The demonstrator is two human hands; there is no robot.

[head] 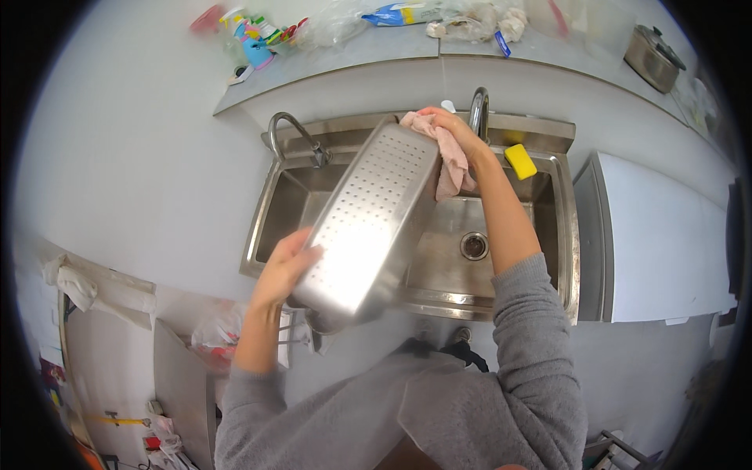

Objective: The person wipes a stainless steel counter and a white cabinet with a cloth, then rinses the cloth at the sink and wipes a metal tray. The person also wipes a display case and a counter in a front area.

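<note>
A perforated stainless steel pan (367, 211) is tilted above the double-basin sink, its hole-dotted face towards me. My left hand (288, 264) grips its lower left edge. At the pan's upper right corner, my right hand (455, 132) holds a pink cloth (451, 164) against the metal; the cloth hangs down along the pan's side. Part of my right fingers is hidden by the cloth. Behind the pan lie the steel sink's basins (443, 264), with a drain (474, 245) in the right one.
Two curved faucets (285, 126) (480, 106) rise at the sink's back. A yellow sponge (520, 162) rests at the right basin's back edge. On the shelf (329, 67) stand a spray bottle (254, 50), plastic bags and a lidded pot (652, 59). A white-topped cabinet (664, 247) adjoins the right side.
</note>
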